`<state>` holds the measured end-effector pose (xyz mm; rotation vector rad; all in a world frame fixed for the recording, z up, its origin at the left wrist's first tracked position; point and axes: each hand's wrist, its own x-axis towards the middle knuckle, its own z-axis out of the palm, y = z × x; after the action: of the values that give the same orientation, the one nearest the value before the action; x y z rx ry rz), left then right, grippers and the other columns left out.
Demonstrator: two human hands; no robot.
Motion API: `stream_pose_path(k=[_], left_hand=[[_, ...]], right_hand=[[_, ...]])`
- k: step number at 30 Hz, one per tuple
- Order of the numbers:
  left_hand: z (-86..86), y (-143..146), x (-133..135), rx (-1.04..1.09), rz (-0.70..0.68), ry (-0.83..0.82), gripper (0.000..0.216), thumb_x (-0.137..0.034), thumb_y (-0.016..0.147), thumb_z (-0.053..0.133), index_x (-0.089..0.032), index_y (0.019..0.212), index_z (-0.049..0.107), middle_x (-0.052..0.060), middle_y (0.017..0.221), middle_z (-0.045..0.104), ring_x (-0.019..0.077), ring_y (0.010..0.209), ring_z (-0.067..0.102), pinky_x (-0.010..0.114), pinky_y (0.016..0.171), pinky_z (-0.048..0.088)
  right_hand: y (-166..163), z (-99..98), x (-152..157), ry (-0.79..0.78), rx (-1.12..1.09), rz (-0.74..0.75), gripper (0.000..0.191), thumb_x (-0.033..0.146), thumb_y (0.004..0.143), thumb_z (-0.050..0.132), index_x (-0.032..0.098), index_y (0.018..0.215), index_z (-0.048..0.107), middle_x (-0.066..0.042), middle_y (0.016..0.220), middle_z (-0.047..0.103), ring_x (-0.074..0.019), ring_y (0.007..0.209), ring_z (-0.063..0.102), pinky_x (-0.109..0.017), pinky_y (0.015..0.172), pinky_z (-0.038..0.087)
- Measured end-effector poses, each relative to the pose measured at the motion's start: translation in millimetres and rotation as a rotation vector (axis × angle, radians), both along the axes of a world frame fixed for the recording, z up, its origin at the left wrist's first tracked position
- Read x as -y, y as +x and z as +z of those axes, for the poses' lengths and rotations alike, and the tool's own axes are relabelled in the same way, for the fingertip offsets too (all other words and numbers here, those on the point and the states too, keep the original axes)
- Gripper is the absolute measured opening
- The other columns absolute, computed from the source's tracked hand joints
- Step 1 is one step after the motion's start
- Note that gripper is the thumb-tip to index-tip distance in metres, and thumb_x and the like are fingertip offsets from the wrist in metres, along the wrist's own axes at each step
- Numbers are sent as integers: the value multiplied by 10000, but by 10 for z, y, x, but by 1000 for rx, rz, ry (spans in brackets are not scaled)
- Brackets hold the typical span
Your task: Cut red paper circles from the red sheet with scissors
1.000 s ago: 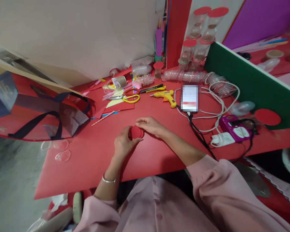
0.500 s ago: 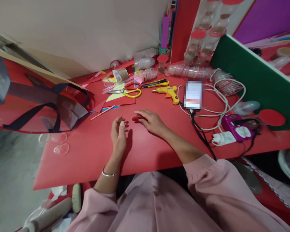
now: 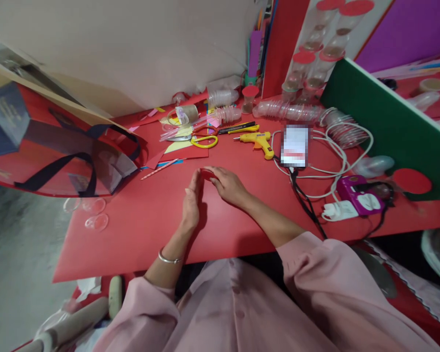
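My left hand (image 3: 191, 201) stands on edge over the red table (image 3: 150, 244), fingers stretched forward and holding nothing. Facing it, my right hand (image 3: 227, 185) is slightly curved, palm turned down and inward, also without anything in it. The fingertips of both hands come close together at the top; whether they touch I cannot tell. Beyond them lie scissors (image 3: 204, 141) with red and yellow handles, a yellow glue gun (image 3: 258, 141) and a cutter knife (image 3: 242, 128). A striped straw (image 3: 159, 169) rests ahead of my left hand.
A large red bag (image 3: 58, 142) leans at the left, near clear plastic lids (image 3: 96, 222). Stacked plastic cups (image 3: 289, 110) line the back. On the right are a blurred phone (image 3: 294, 145), white cable (image 3: 337, 171), purple power adapter (image 3: 360, 194) and green board (image 3: 381, 132).
My left hand has moved right and forward, its fingers straightening towards my right hand. The right hand has barely moved. The whole view has shifted slightly.
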<state>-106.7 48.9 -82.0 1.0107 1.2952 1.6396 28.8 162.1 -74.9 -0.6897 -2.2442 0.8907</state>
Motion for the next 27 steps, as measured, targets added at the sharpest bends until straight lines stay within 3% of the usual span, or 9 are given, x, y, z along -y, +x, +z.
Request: stream_pose_path(k=[6, 11, 19, 27], left_hand=[[-6, 17, 17, -26, 109, 78, 773, -819, 942, 340, -380, 1564, 475, 51, 1751, 266, 331, 1565, 359, 519, 1273, 324], [-14, 23, 15, -17, 38, 30, 785, -795, 972, 275, -330, 1572, 477, 83, 1713, 358, 278, 1593, 305, 484, 1312, 241], [-87, 1, 29, -61, 41, 43, 743, -757, 998, 274, -335, 1579, 466, 76, 1716, 352, 277, 1587, 320, 485, 1307, 254], [-107, -17, 32, -68, 3, 36, 787, -781, 983, 267, -318, 1594, 442, 114, 1680, 412, 274, 1576, 345, 507, 1303, 249]], right_hand=[[37, -11, 15, 15, -172, -90, 394, 229, 1079, 422, 276, 1428, 599, -79, 1342, 708, -236, 1244, 654, -444, 1093, 524], [23, -60, 6, 41, -50, -23, 425, 265, 1064, 481, 208, 1479, 554, -141, 1395, 675, -281, 1273, 627, -491, 1106, 492], [40, 45, 31, 62, 113, -63, 331, 240, 1066, 502, 241, 1356, 663, -102, 1270, 738, -287, 1143, 596, -468, 1011, 488], [94, 33, 32, 52, 102, -96, 331, 271, 1043, 553, 236, 1354, 659, -110, 1277, 728, -303, 1148, 599, -482, 995, 507]])
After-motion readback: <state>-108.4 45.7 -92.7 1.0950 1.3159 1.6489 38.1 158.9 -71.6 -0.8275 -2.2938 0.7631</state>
